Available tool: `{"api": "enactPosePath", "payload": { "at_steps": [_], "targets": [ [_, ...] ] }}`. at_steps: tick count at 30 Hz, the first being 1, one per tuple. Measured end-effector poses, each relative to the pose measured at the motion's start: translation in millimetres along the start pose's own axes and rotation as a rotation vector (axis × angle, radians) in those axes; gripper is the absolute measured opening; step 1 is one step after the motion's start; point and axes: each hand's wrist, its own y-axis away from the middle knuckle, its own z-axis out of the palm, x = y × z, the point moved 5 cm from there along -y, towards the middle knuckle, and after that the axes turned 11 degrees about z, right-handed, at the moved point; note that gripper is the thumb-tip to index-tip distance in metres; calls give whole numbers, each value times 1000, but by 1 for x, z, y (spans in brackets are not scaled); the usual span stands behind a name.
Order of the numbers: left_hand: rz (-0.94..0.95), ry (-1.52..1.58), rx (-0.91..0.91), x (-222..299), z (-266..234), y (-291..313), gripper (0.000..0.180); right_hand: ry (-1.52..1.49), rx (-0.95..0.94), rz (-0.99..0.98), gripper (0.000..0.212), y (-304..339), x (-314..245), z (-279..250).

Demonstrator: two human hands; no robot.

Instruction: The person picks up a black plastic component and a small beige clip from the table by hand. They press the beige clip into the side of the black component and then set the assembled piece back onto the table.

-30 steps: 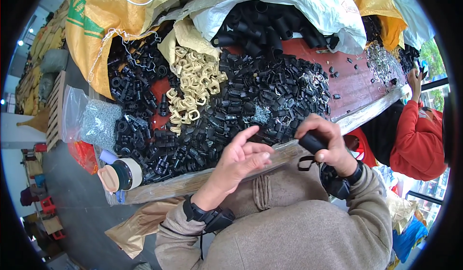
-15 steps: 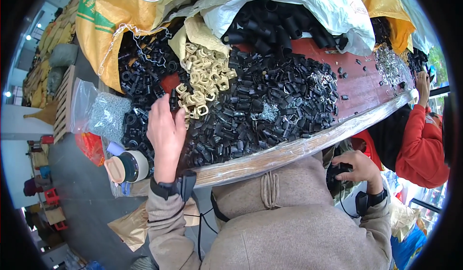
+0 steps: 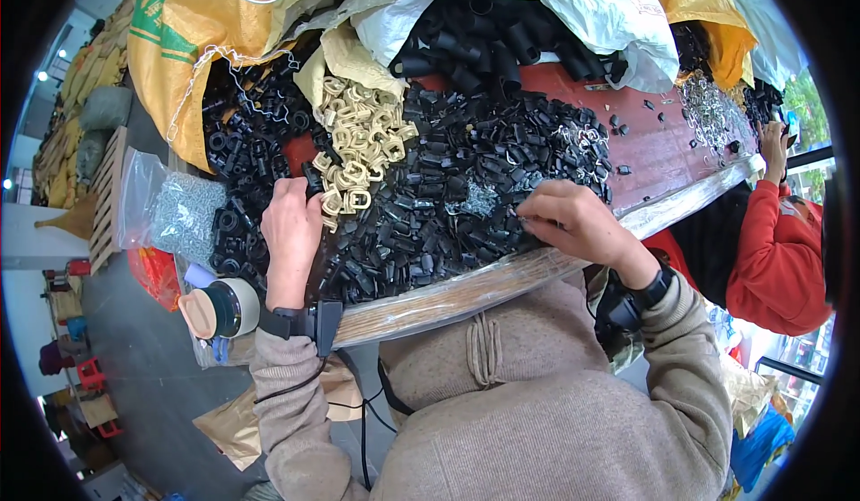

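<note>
My left hand (image 3: 291, 237) is at the left of the table, with thumb and forefinger closed at a small black plastic part (image 3: 312, 177). Beside it lies a heap of beige plastic square rings (image 3: 358, 138). Over the wide pile of small black plastic pieces (image 3: 421, 205), my right hand (image 3: 578, 223) has its fingers curled and pressed together; whatever is in them is too small or hidden to name. A little clump of silvery metal bits (image 3: 475, 198) sits on the pile, left of my right hand.
Black tubes (image 3: 479, 40) spill from a white sack (image 3: 573, 0) at the back. A plastic-wrapped table edge (image 3: 448, 308) runs before me. Left are a lidded jar (image 3: 235, 307) and a bag of metal bits (image 3: 188, 214). A person in a red top (image 3: 775, 268) works at right.
My right hand has come up from beside my lap to over the black pieces. The fingers of my left hand have drawn together. The whole view has shifted slightly.
</note>
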Motion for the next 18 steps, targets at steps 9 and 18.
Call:
{"api": "enactPosePath", "payload": {
  "at_steps": [9,18],
  "targets": [
    [-75,506,90,-13,11,3,19,262,132,-79,9,-10,3,19],
    [-128,499,59,-9,1,9,14,205,10,-171,8,-9,-20,36]
  ]
}}
